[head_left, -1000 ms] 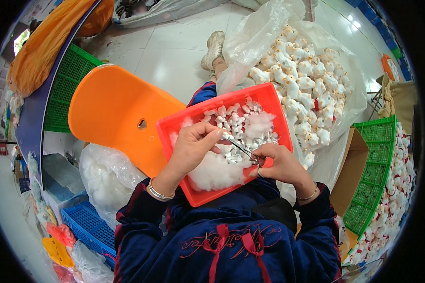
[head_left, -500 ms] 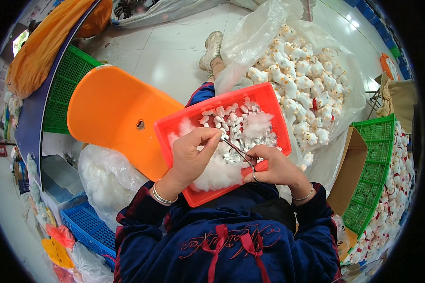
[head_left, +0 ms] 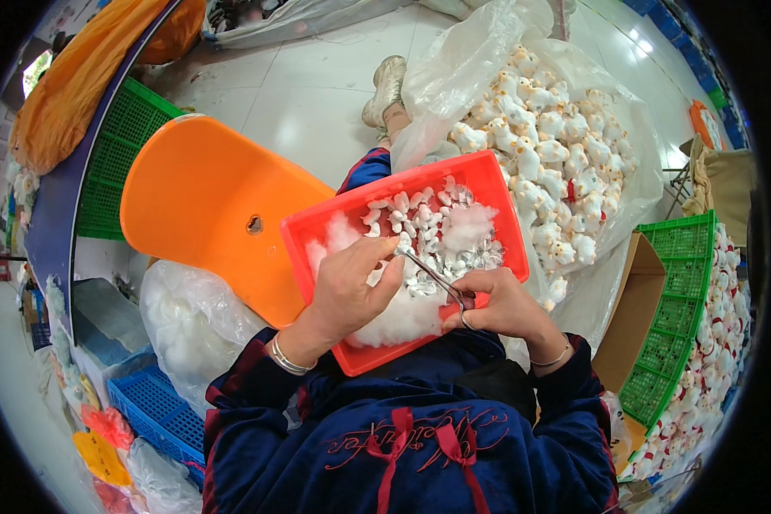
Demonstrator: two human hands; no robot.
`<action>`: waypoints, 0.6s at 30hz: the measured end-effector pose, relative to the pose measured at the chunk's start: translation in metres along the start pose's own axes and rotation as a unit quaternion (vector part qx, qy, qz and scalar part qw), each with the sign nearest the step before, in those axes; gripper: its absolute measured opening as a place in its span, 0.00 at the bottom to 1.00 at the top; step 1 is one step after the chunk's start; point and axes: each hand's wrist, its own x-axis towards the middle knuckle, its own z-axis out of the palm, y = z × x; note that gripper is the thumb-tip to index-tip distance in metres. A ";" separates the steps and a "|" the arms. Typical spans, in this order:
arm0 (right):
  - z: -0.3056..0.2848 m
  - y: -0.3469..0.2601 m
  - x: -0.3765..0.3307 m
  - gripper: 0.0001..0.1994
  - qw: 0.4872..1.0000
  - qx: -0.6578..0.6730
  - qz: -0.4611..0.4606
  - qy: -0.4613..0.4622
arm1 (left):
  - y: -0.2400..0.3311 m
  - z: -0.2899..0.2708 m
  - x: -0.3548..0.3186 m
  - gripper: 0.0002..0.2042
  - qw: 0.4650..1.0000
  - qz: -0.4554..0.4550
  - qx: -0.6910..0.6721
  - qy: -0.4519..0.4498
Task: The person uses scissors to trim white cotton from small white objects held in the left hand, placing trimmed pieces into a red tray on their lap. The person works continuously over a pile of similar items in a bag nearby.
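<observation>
The tool [head_left: 433, 272] is slim, metallic and scissor-like, with ring handles at the near right and narrow tips at the far left. It slants over the middle of the tray [head_left: 510, 210]. The right hand [head_left: 504, 304] is closed around the handles, fingers curled by the rings. The left hand [head_left: 351, 287] brings thumb and forefinger up to the tips, where a speck of white shows; it is too small to tell whether they pinch it.

The tray is red and shallow and sits tilted over the person's lap. White pieces [head_left: 415, 224], small and rounded, lie heaped in its far half, some with a greyish sheen. Fluffy stuffing [head_left: 403, 321] fills the near side, with more tufts at the left and far right. The left hand hides part of the tray's left side, and the right hand covers its near right edge.

An orange seat [head_left: 206, 206] lies left of the tray, its near end beside the tray wall. Nearer on the left are a clear bag [head_left: 184, 317] of white fluff and a blue basket [head_left: 158, 411]. Far right, white toys [head_left: 565, 154] with orange-brown marks are piled on a plastic sheet [head_left: 471, 51]. At the right, a cardboard box [head_left: 630, 300] leans beside a green crate [head_left: 677, 300]
</observation>
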 end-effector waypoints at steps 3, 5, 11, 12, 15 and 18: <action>-0.005 0.003 -0.003 0.17 1.000 -0.016 -0.021 -0.017 | -0.002 -0.010 0.007 0.11 0.993 -0.098 -0.047 -0.039; -0.012 0.005 -0.004 0.17 0.997 -0.039 -0.064 -0.033 | 0.014 -0.011 0.021 0.12 0.960 -0.207 -0.184 -0.051; -0.019 -0.004 -0.010 0.18 0.994 0.008 -0.007 -0.105 | 0.004 -0.017 0.030 0.08 0.799 -0.312 -0.364 -0.362; -0.020 -0.002 -0.011 0.18 0.994 0.008 -0.010 -0.105 | 0.000 -0.020 0.032 0.06 0.801 -0.310 -0.352 -0.373; -0.024 0.003 -0.017 0.16 0.994 0.015 -0.007 -0.103 | 0.001 -0.028 0.037 0.04 0.822 -0.316 -0.324 -0.346; -0.026 0.003 -0.022 0.14 0.995 0.031 0.006 -0.099 | 0.006 -0.035 0.040 0.05 0.838 -0.315 -0.307 -0.322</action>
